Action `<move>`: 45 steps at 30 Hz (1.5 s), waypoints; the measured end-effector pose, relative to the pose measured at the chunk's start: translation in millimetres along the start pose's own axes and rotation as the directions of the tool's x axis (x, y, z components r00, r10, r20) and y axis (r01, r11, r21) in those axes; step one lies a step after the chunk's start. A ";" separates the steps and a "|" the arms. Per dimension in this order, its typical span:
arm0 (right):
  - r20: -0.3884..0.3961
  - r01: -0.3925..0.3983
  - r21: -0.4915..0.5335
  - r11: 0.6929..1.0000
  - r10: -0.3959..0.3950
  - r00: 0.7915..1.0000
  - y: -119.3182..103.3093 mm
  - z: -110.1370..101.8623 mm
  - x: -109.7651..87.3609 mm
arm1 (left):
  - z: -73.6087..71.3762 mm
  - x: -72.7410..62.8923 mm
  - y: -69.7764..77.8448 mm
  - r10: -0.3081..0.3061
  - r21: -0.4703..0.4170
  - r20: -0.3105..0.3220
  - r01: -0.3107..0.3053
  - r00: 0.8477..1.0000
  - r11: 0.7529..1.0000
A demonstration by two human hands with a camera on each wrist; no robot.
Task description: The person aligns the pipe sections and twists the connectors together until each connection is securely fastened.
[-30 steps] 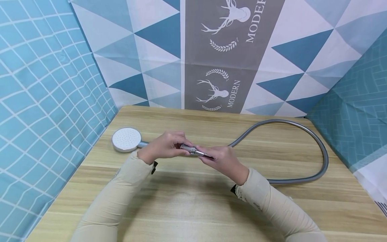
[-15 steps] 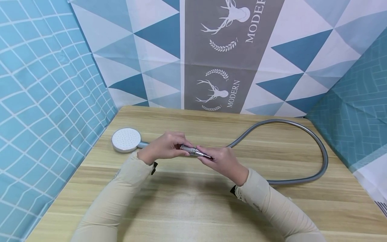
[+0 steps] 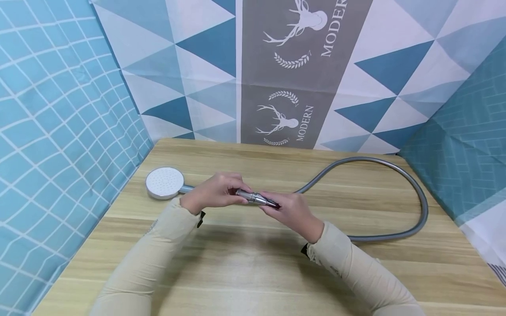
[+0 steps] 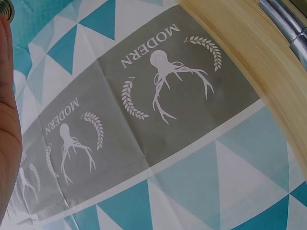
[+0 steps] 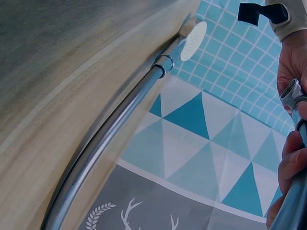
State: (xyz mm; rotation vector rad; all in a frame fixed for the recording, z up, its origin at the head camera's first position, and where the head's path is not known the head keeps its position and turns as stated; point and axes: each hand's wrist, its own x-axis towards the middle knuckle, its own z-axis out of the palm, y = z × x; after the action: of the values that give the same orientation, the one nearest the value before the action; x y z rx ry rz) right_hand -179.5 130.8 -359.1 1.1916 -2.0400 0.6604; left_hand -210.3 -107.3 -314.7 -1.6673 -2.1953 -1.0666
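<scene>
In the head view my left hand (image 3: 215,190) pinches the outer end of a silver hose connector (image 3: 258,199) between thumb and fingers. Facing it, my right hand (image 3: 291,206) grips the tapered, darker end where the hose begins. The right wrist view shows the connector's open ring end (image 5: 290,94) at the left fingers, and the right fingers (image 5: 292,163) curled round the hose just below. Behind the hands lies the shower hose (image 3: 424,202), looping out to the right. A round shower head (image 3: 165,182) rests at the left, white nozzle face up, its handle partly hidden by the left hand.
Everything lies on a wood-grain tabletop (image 3: 245,281). A blue grid-patterned sheet (image 3: 59,131) borders it on the left, a triangle-and-deer-print sheet (image 3: 209,74) at the back, and a teal sheet (image 3: 466,145) on the right.
The right fingers have shifted slightly right along the connector, so a little more of its metal shows. The left hand and shower head hold nearly still.
</scene>
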 end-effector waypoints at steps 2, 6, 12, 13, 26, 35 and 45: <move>0.002 0.006 -0.002 1.000 -0.006 1.000 0.3 -0.5 0.1 | 0.4 -0.5 -0.5 0.002 0.002 -0.002 -0.002 1.000 1.000; 0.017 0.008 0.010 1.000 -0.008 1.000 0.1 -1.3 0.6 | 0.3 -1.1 0.1 -0.005 0.004 0.000 0.005 1.000 1.000; 0.023 0.006 0.023 1.000 -0.007 1.000 -1.3 -1.6 1.4 | -0.9 -1.0 1.0 0.000 0.000 0.007 0.000 1.000 1.000; 0.025 0.008 0.021 1.000 -0.008 1.000 -1.5 -1.5 1.5 | -1.3 -1.0 1.0 0.000 0.001 0.008 0.000 1.000 1.000; -0.012 -0.034 -0.053 0.998 0.033 0.999 -3.2 2.7 0.7 | -5.8 2.1 6.2 -0.054 0.033 0.032 0.053 0.998 0.998; -0.029 -0.030 -0.013 0.999 0.030 0.999 -5.9 1.0 2.1 | -5.6 2.4 7.6 -0.042 0.012 0.020 0.042 0.999 0.999; -0.001 -0.017 0.075 0.997 0.017 1.000 -4.6 -4.3 4.6 | -5.9 1.3 6.2 -0.067 0.001 0.028 0.067 0.997 0.998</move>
State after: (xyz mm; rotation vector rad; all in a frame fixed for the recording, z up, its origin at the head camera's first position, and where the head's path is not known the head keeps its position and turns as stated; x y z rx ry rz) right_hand -175.8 129.2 -352.4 1.2167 -2.0416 0.7520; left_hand -206.8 -109.3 -307.1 -1.6292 -2.2831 -1.0662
